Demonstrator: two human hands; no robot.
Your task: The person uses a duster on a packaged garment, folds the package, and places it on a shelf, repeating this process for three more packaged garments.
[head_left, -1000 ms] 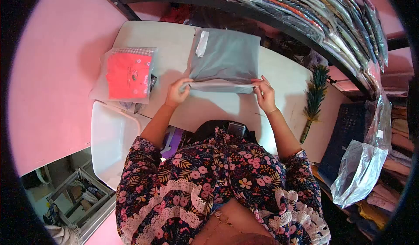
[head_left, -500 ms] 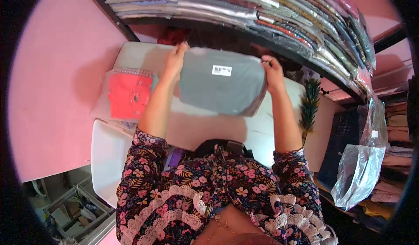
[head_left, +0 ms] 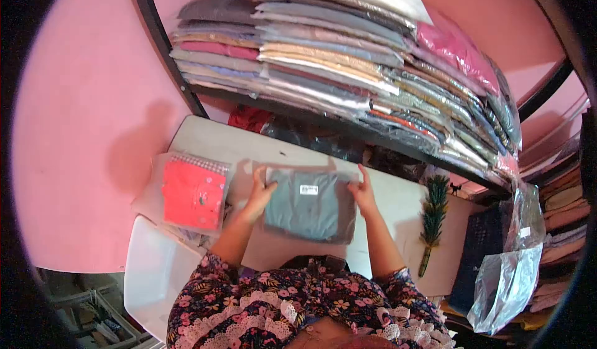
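On the left of the worktop (head_left: 205, 139) sits a red garment pack (head_left: 194, 201), just beside our left hand (head_left: 258, 195). That hand is spread open against the left edge of the grey garment pack (head_left: 309, 204), which looks to be lying flat in the middle of the worktop right in front of us, barcode label (head_left: 309, 190) facing up. Our right hand (head_left: 362, 193) mirrors it on the right edge, fingers stretched out. We can't tell if any fingertips curl under the plastic.

The way we see it, even pressure from both sides is the trick here: slick film slides easily, so we'd keep both hands level and squeeze inward gently so the pack stays square and the label doesn't crease. Further right, the green feather duster (head_left: 432, 215) and the clear plastic bag (head_left: 504, 290) lie well apart from it.
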